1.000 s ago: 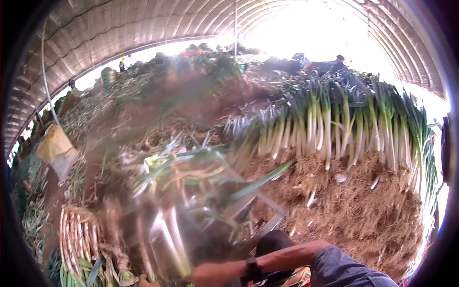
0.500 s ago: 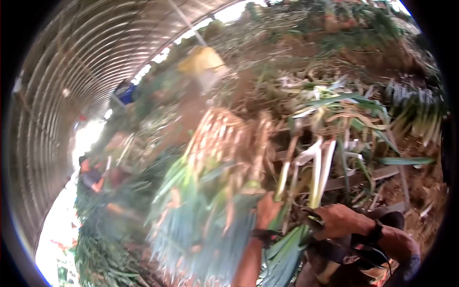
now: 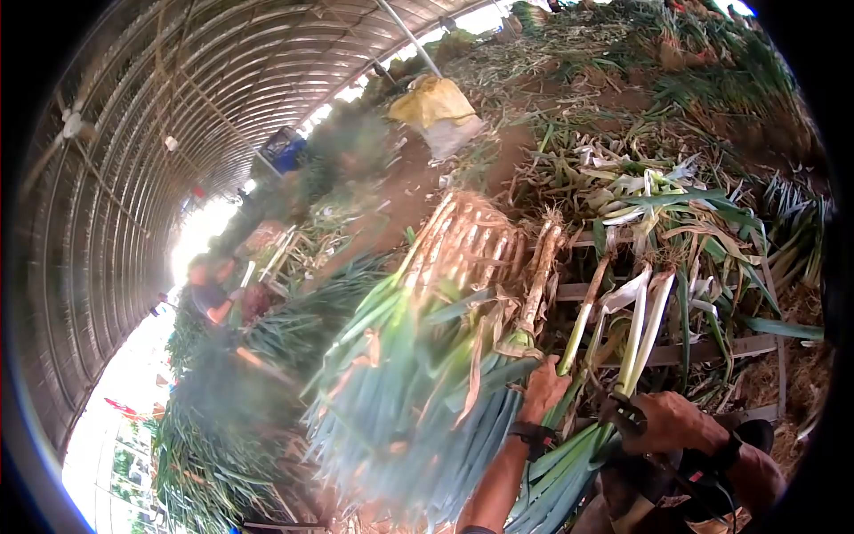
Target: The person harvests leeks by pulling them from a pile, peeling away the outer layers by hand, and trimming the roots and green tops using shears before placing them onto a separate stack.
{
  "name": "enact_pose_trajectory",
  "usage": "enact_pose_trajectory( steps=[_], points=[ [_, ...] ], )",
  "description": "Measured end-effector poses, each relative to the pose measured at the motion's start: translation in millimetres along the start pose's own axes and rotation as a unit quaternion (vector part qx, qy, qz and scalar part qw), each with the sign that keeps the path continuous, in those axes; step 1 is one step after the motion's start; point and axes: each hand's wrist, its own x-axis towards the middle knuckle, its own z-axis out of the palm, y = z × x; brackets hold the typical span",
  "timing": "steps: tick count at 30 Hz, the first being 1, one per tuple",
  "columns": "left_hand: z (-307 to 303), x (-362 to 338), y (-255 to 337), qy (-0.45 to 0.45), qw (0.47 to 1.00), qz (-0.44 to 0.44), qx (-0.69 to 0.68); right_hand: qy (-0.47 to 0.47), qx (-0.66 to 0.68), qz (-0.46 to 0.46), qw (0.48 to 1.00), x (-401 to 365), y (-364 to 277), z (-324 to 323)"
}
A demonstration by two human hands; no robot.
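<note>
My left hand [image 3: 543, 390] grips a leek stalk [image 3: 537, 285] at the edge of a big bundle of leeks [image 3: 427, 356] with white stems and blue-green leaves. To its right, my right hand [image 3: 669, 422], with a dark band at the wrist, is closed around a few peeled leeks [image 3: 642, 331] whose white stems point up and away. Their green leaves [image 3: 556, 476] hang down between my forearms.
A heap of trimmed leaves and husks [image 3: 649, 196] lies over wooden slats [image 3: 703, 349] ahead. A yellow sack [image 3: 431, 105] sits further off. More leek piles [image 3: 222, 427] line the left side of the arched plastic tunnel, where another person [image 3: 209, 294] crouches.
My head has swung left from the stacked leek wall to the bundle beside me. Both hands now hold leek stalks slightly higher and steadier than half a second ago.
</note>
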Motion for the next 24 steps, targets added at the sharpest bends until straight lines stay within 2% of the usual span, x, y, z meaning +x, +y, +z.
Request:
enact_pose_trajectory(
  steps=[2, 4, 5, 6, 7, 9, 11, 13, 15, 18, 21, 24],
  points=[
    [4, -7, 1, 0.072, 0.996, 0.043, 0.015, -0.008, 0.025, -0.05, 0.998, -3, -14, -7],
    [-1, -15, 11, 0.07, 0.997, 0.015, 0.005, -0.027, 0.021, -0.037, 0.999, -2, -4, 2],
    [-13, -14, 24, 0.014, 1.0, -0.027, -0.007, -0.013, -0.01, -0.035, 0.999, 0, 11, 14],
    [-16, -15, 29, -0.002, 0.999, -0.031, -0.029, 0.029, 0.012, -0.073, 0.997, -1, 10, 15],
    [-20, -14, 33, -0.012, 0.998, -0.037, -0.045, 0.006, 0.027, -0.098, 0.995, -1, 18, 21],
    [-28, -21, 46, -0.005, 0.996, -0.053, -0.072, -0.005, 0.027, -0.074, 0.997, -5, 9, 15],
    [-5, -16, 7, 0.046, 0.997, 0.005, -0.054, -0.029, 0.045, -0.043, 0.998, -2, 2, 5],
    [-7, -15, 14, 0.068, 0.996, 0.024, -0.047, -0.041, 0.028, 0.003, 0.999, 2, -4, -2],
    [-17, -19, 31, 0.053, 0.997, 0.001, -0.051, -0.049, 0.05, 0.016, 0.997, 10, 2, 1],
    [-37, -28, 57, 0.033, 0.991, 0.04, -0.121, -0.024, -0.002, 0.03, 0.999, 26, 12, 5],
    [-28, -19, 31, 0.026, 0.99, 0.056, -0.127, -0.032, -0.031, 0.035, 0.998, 36, 14, 3],
    [-26, -14, 23, 0.013, 0.993, -0.001, -0.114, -0.057, 0.063, -0.002, 0.996, 37, 40, 38]
  ],
)
